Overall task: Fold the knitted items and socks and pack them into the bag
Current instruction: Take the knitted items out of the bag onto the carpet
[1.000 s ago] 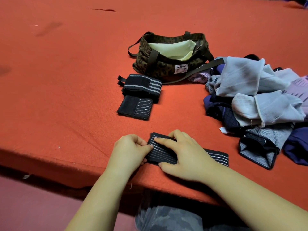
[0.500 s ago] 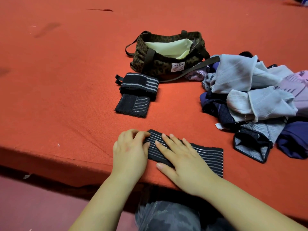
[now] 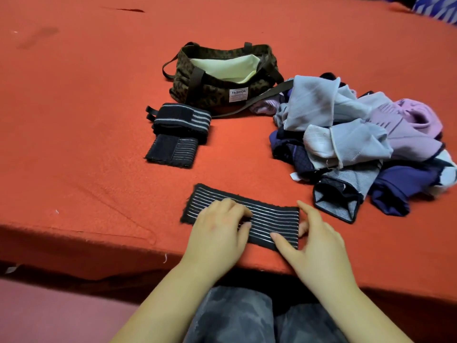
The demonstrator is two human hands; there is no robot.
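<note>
- The red tabletop (image 3: 74,144) carries a heap of unfolded knitwear (image 3: 358,144) on the right and an open leopard-print bag (image 3: 210,90) farther back.
- Two folded striped pieces (image 3: 178,134) lie in front of the bag.
- Both forearms reach in from below.
- The left hand (image 3: 217,238) presses flat on the black striped band (image 3: 269,219) near the tabletop's front edge.
- The right hand (image 3: 319,243) is spread, thumb on the band, fingers at its right end.

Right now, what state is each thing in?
Black knitted band with grey stripes: unfolded, flat near the table edge.
Left hand: resting on the band.
Right hand: at the band's right end.
Leopard-print fabric bag: open.
Two folded striped black bands: stacked by the bag.
Clothes pile: unfolded.
</note>
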